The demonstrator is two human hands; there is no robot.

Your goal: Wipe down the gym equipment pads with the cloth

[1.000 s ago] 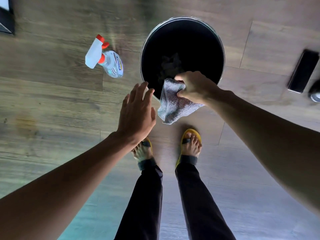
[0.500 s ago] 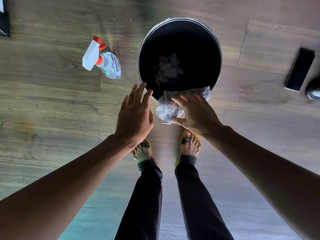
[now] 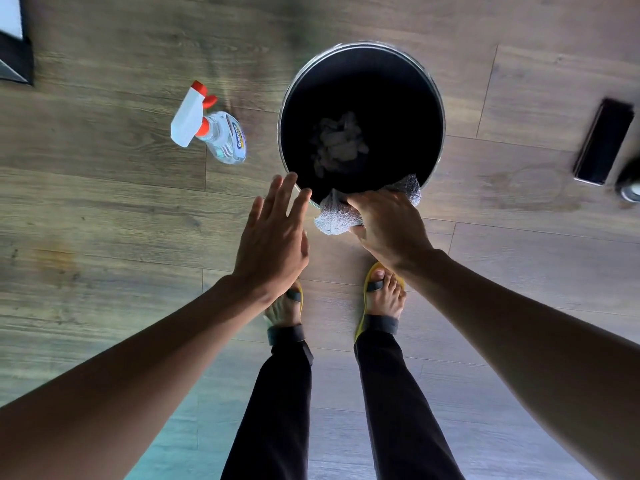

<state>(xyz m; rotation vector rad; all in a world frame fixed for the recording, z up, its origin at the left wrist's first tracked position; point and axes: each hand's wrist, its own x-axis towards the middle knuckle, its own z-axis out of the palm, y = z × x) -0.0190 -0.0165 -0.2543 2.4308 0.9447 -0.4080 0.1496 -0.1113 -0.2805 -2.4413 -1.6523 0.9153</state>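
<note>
A wood-plank floor (image 3: 104, 209) fills the frame, seen from straight above. Two bare forearms reach in from the lower corners toward the centre, and between them stand the person's legs in black trousers (image 3: 277, 410). Above centre sits the round black pad (image 3: 360, 88), glossy and ringed by a chrome rim, with a pale crumpled shape showing in its middle; whether that is a reflection or something lying there cannot be told. The left hand (image 3: 273, 240) is spread flat at the pad's lower-left edge, fingers straight and slightly fanned, fingertips over the rim, holding nothing; whether they touch the rim cannot be told. The right hand (image 3: 391, 226) lies on the pad's lower edge with its fingers bent over the grey cloth (image 3: 334, 220) and its thumb tucked against the cloth's near side, so it has the cloth in its hold. The cloth is bunched under that hand, draped across the chrome rim, with one end sticking out left of the hand and another at the upper right. A clear spray bottle (image 3: 214, 129) with a white and red trigger head is on the floor left of the pad, well apart from both hands. A black rectangular object (image 3: 604, 142) lies at the right edge. Yellow sandals (image 3: 362, 317) are on both feet, just below the hands.
</note>
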